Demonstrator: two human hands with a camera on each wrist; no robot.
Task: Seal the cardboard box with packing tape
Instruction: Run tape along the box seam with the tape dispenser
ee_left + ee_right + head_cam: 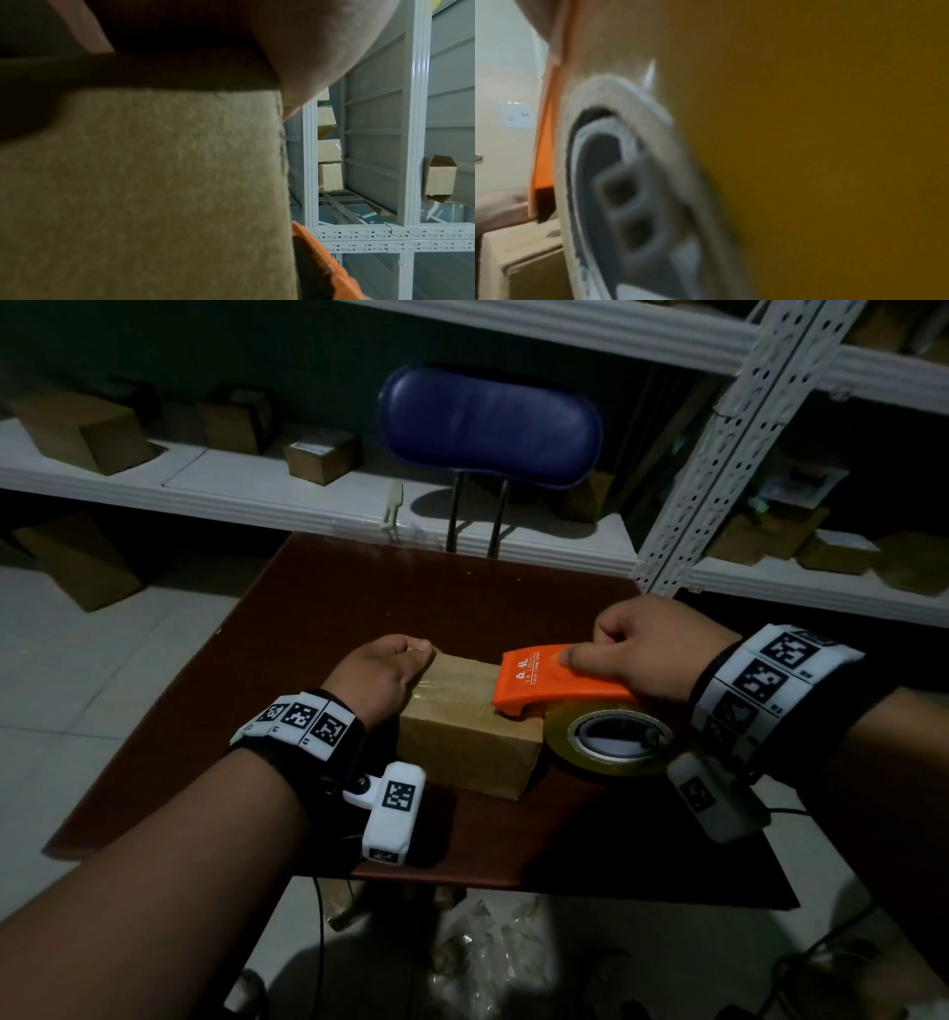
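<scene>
Tape strip half-laid across the box top

The left hand (377, 677) presses the small brown cardboard box (464, 742) on the dark table (452, 588); glossy tape spans its top to the orange plastic tape dispenser (552, 680), clasped by the right hand (652, 654); cutting remains.

A dark reddish-brown table (359, 608) carried the work. Near its middle sat a small cardboard box (462, 752), flat on the tabletop. Just right of the box, a roll of tape (611, 737) in an orange dispenser (554, 685) was at the tabletop; whether it touched the surface could not be told. Behind the box, white shelves (246, 490) bore several more cardboard boxes (321, 454). Below the table's near edge, the tiled floor (102, 660) held crumpled clear plastic (493, 958).
</scene>
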